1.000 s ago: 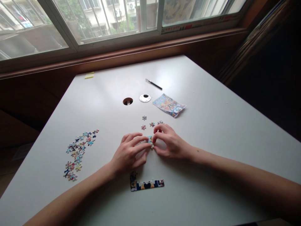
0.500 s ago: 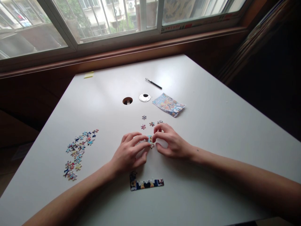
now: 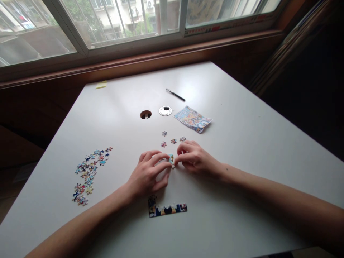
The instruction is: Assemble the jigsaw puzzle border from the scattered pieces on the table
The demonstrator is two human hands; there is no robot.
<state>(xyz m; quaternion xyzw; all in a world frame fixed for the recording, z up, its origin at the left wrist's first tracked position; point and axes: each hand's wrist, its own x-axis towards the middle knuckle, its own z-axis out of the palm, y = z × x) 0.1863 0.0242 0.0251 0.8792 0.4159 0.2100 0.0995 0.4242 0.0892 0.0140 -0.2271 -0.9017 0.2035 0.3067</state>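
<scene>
My left hand [image 3: 149, 173] and my right hand [image 3: 195, 157] meet at the middle of the white table [image 3: 242, 143]. Both pinch a small cluster of joined puzzle pieces [image 3: 171, 160] between their fingertips, held against the tabletop. Three loose puzzle pieces [image 3: 172, 139] lie just beyond my hands. Near the front edge, below my left hand, lies an L-shaped joined strip of puzzle border [image 3: 166, 209]. A heap of loose pieces [image 3: 90, 172] is spread at the left.
A printed puzzle bag [image 3: 192, 119] lies beyond the hands. A cable hole [image 3: 145, 114] and its round cover [image 3: 165, 111] sit further back, with a black pen [image 3: 175, 95] and a yellow note [image 3: 101, 85] near the window sill.
My right hand's fingers have shifted slightly and curled lower onto the small cluster. My left hand has stayed in place.
</scene>
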